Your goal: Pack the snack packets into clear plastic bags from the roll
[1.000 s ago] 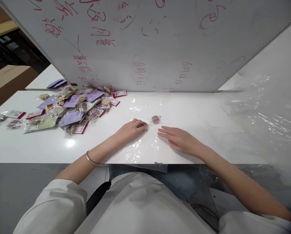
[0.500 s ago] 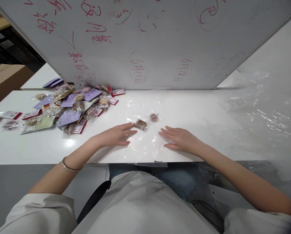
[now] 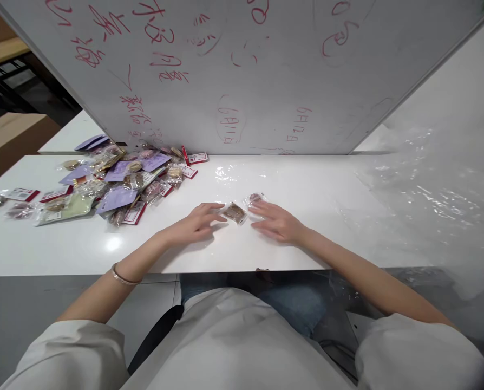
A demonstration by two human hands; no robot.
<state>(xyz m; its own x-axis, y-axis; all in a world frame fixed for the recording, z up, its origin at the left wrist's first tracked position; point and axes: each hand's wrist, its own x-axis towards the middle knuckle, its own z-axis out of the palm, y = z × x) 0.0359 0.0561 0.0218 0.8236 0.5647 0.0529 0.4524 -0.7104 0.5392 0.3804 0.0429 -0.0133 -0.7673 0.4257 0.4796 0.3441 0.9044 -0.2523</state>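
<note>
Two small clear-wrapped packets lie side by side on the white table [image 3: 307,200] in front of me. One is a squarish brown snack packet [image 3: 234,213]; the other holds a round reddish-brown piece [image 3: 254,199]. At the left edge of the brown packet is my left hand [image 3: 199,223], palm down with fingers apart, its fingertips close to or touching the wrapper. My right hand [image 3: 278,223] is spread low over the table, fingertips at the lower edge of the round packet and partly covering it. Neither hand grips anything.
Left of my hands lies a pile of wrapped snacks, with purple packets [image 3: 118,198], a pale green packet [image 3: 65,210] and red-edged labels [image 3: 135,213]. A whiteboard [image 3: 266,76] with red writing stands along the back. Clear plastic sheeting [image 3: 437,206] hangs at the right.
My right hand has moved left, from beside the packets onto the edge of the round one. The clear film overhanging the table's front edge no longer shows there. My left hand has barely moved.
</note>
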